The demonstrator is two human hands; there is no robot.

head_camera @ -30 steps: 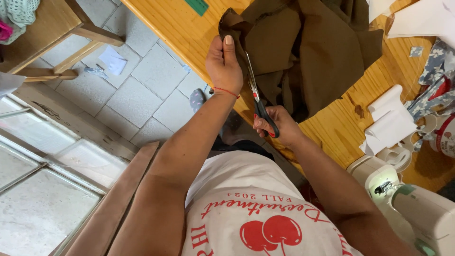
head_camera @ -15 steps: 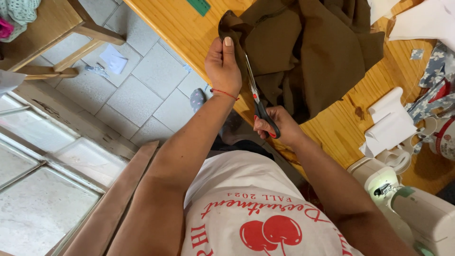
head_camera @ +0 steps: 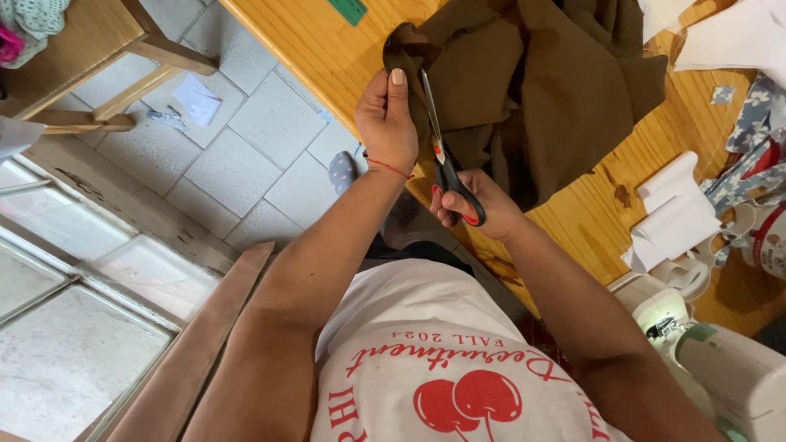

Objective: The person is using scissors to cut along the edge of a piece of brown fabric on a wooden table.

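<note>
A large piece of olive-brown fabric [head_camera: 565,90] lies heaped on the wooden table [head_camera: 319,49]. My left hand [head_camera: 389,123] pinches its near edge and lifts it off the table's edge. My right hand [head_camera: 475,205] grips black-handled scissors [head_camera: 442,155] with red trim. The blades point away from me and run along the fabric edge right beside my left thumb. Whether the blades are apart is hard to tell.
White fabric pieces [head_camera: 675,217] and floral cloth [head_camera: 753,123] lie on the table's right side. A white sewing machine [head_camera: 720,360] stands at the lower right. A green ruler [head_camera: 350,10] lies at the table's far end. A wooden stool [head_camera: 98,57] and paper scraps [head_camera: 196,100] sit on the tiled floor.
Both hands and the scissors keep nearly the same place; the blades have crept slightly forward along the fabric edge.
</note>
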